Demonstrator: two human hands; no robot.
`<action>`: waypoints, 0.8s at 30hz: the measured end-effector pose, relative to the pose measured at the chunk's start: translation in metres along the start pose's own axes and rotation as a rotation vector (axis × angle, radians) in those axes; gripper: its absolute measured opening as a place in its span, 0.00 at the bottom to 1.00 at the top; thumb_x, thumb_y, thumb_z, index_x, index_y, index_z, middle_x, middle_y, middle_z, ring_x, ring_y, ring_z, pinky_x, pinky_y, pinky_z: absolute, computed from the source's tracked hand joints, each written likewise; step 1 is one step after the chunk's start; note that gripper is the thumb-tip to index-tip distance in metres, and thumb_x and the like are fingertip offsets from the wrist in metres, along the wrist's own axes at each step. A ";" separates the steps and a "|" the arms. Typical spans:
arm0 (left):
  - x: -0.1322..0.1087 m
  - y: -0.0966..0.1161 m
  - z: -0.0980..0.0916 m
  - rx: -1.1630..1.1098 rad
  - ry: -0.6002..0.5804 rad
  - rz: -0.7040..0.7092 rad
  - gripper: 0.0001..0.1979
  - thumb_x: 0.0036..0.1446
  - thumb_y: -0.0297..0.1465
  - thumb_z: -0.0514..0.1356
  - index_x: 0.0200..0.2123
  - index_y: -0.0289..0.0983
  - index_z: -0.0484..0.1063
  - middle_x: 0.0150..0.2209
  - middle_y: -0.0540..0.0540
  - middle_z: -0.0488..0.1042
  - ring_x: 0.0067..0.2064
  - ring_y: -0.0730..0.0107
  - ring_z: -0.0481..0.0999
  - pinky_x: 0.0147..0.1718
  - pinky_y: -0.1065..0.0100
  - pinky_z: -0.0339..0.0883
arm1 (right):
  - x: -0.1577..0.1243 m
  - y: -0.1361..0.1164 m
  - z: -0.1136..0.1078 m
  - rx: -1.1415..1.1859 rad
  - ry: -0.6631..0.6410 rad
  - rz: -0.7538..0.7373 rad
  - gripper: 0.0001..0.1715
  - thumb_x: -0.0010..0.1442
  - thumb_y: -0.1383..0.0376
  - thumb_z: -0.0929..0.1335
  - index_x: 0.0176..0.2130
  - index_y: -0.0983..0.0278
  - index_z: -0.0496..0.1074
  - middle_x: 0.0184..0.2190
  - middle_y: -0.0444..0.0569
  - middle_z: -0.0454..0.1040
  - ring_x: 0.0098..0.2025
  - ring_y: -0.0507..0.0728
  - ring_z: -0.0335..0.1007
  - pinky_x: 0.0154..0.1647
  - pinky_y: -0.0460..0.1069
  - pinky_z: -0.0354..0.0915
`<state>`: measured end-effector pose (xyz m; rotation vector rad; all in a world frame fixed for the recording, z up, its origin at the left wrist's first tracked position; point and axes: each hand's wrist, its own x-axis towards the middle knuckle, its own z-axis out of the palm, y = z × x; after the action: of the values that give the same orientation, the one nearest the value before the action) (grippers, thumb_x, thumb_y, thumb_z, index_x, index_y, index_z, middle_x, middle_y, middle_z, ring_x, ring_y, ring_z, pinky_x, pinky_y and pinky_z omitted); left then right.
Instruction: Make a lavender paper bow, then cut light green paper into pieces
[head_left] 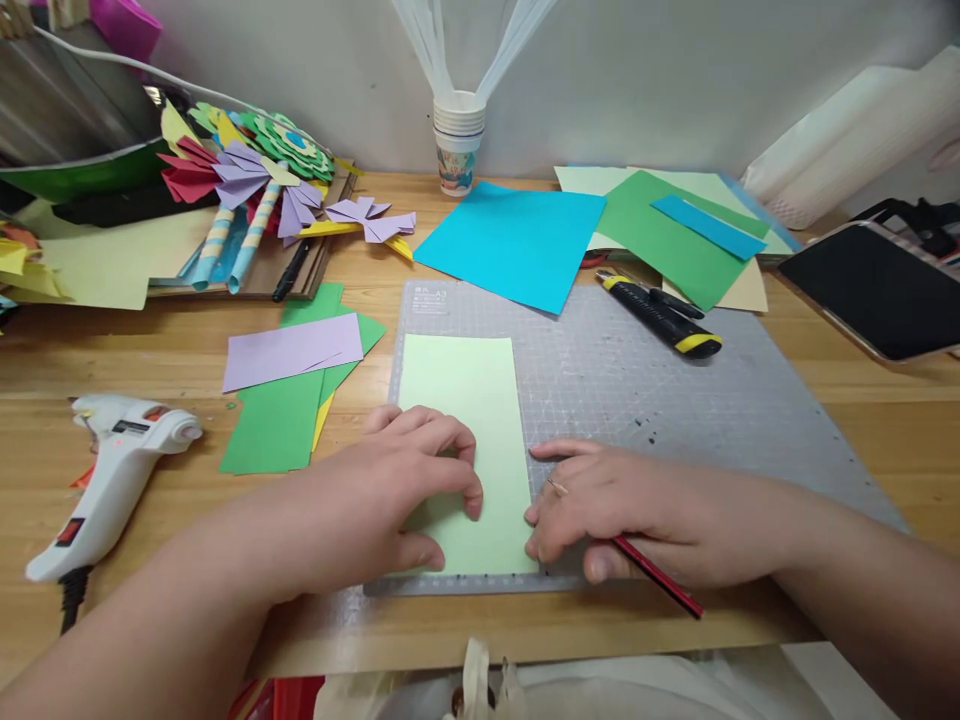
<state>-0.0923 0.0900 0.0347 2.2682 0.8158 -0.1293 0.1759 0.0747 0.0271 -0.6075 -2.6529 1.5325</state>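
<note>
A pale green sheet of paper (pixel 465 385) lies flat on the grey cutting mat (pixel 570 400), along the mat's left side. My left hand (pixel 420 480) rests on the sheet with its fingers apart and a little bent, holding nothing. At the sheet's lower right edge is my right hand (pixel 585 510), one finger reaching out along that edge. A red and black pencil (pixel 664 580) is held in it, pointing back toward the table's front. The pencil's other end is hidden under the hand.
A white glue gun (pixel 124 470) lies at left, near green strips (pixel 277 420) and a purple strip (pixel 292 350). A utility knife (pixel 660 315) and blue paper (pixel 517 240) lie farther back. Paper cups (pixel 456 150) stand by the wall; a tablet (pixel 885 285) is at right.
</note>
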 end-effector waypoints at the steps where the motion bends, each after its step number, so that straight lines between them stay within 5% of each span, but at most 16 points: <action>1: 0.000 -0.001 0.000 0.002 0.001 0.004 0.20 0.46 0.24 0.68 0.41 0.50 0.72 0.48 0.55 0.68 0.54 0.62 0.63 0.54 0.59 0.47 | 0.000 0.002 0.000 0.022 0.004 -0.004 0.13 0.69 0.60 0.62 0.48 0.62 0.71 0.42 0.46 0.77 0.47 0.52 0.73 0.68 0.57 0.36; 14: 0.000 -0.001 0.000 -0.008 -0.006 0.013 0.19 0.47 0.26 0.67 0.42 0.51 0.72 0.48 0.54 0.67 0.54 0.61 0.63 0.54 0.58 0.48 | -0.004 0.012 -0.001 0.161 0.018 -0.018 0.17 0.66 0.60 0.66 0.53 0.63 0.70 0.48 0.47 0.76 0.53 0.53 0.70 0.69 0.56 0.33; 19: 0.004 -0.001 0.002 0.009 -0.013 -0.005 0.11 0.51 0.31 0.67 0.38 0.53 0.75 0.47 0.54 0.67 0.53 0.62 0.63 0.52 0.58 0.48 | -0.005 0.009 -0.001 0.184 0.032 -0.025 0.18 0.68 0.58 0.63 0.54 0.62 0.69 0.49 0.49 0.75 0.53 0.54 0.70 0.69 0.58 0.34; 22: 0.007 -0.001 0.006 0.022 0.015 -0.016 0.09 0.52 0.32 0.67 0.36 0.53 0.76 0.45 0.54 0.67 0.51 0.62 0.63 0.51 0.58 0.48 | -0.008 0.012 0.006 0.268 0.111 -0.025 0.20 0.70 0.56 0.59 0.53 0.63 0.68 0.47 0.51 0.77 0.51 0.55 0.71 0.68 0.59 0.38; 24: 0.008 -0.002 0.007 0.022 0.028 -0.014 0.09 0.51 0.32 0.68 0.36 0.52 0.76 0.45 0.53 0.67 0.51 0.62 0.63 0.52 0.58 0.47 | -0.009 0.015 0.013 0.434 0.257 -0.012 0.21 0.71 0.53 0.57 0.52 0.62 0.68 0.42 0.50 0.78 0.46 0.55 0.74 0.64 0.59 0.50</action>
<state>-0.0857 0.0903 0.0259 2.2903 0.8485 -0.1142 0.1865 0.0668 0.0096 -0.6956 -2.0471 1.8058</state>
